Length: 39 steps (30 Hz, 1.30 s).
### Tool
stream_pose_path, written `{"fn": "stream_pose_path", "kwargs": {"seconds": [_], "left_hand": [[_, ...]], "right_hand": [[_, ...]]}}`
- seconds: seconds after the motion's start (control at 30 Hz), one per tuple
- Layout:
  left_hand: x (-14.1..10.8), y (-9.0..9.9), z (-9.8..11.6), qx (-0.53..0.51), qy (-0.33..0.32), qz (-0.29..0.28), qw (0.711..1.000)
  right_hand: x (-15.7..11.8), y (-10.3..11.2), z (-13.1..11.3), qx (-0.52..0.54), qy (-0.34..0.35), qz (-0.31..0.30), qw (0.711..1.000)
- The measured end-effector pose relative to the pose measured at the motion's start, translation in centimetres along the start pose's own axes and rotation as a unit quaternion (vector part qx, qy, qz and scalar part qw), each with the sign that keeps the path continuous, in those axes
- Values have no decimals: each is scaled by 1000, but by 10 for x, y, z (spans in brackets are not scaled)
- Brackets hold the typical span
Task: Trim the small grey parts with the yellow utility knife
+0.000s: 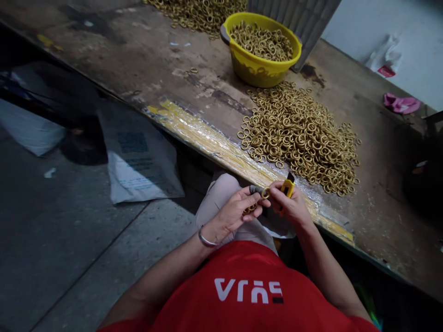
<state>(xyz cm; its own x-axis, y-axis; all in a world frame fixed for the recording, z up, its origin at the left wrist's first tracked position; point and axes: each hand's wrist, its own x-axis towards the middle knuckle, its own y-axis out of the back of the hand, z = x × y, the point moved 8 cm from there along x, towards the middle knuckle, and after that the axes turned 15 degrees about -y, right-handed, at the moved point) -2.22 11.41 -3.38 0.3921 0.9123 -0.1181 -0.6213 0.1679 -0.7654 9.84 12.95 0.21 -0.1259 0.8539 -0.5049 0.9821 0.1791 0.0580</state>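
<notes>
My left hand (240,210) is closed around several gold-coloured rings (249,209) held in its curled fingers. A dark covering wraps the tip of its index finger. One more ring (265,192) sits upright between that fingertip and my right hand's fingers. My right hand (292,207) grips a yellow utility knife (287,188), its dark blade end pointing up and away from me. Both hands are close together over my lap, just off the table's near edge. Beyond them lies a large heap of similar rings (304,133).
On the worn wooden table (114,55) stands a yellow tub (263,71) full of rings. Another ring pile (207,14) lies at the back. Taped yellow edging (214,143) runs along the front. A pink cloth (401,103) lies far right; a white sack (138,157) stands below.
</notes>
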Motion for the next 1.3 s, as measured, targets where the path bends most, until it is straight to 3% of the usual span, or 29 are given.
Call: {"fn": "stream_pose_path", "kwargs": {"seconds": [0.17,0.3,0.4,0.53,0.8,0.93,1.03,1.13,1.2,1.3], "left_hand": [[-7,-11,-1,-1,20,3,1000],[-11,-15,-1,33,15,22,999],[-12,-12,2,74,-19,36,996],[-12,-7,3,145,-47,37,988],[-12,-11,8,241,-61,-14,968],[-12,-17,24,296,-104,-51,948],[-18,-29,37,322,-132,-104,932],[-22,-33,29,274,-80,-137,948],[-20,-25,17,204,-31,-105,973],[-12,-10,3,141,-3,-36,989]], "right_hand": [[-3,-8,14,57,9,-25,998],[-20,-5,-7,-84,109,26,990],[-39,0,-21,-290,203,124,927],[-45,0,-10,-479,202,172,836],[-40,-8,-4,-582,156,222,766],[-29,-6,-4,-614,128,218,748],[-13,23,-3,-638,44,249,728],[0,57,-11,-613,13,306,728],[8,62,-21,-587,60,317,742],[25,52,-33,-579,116,312,744]]}}
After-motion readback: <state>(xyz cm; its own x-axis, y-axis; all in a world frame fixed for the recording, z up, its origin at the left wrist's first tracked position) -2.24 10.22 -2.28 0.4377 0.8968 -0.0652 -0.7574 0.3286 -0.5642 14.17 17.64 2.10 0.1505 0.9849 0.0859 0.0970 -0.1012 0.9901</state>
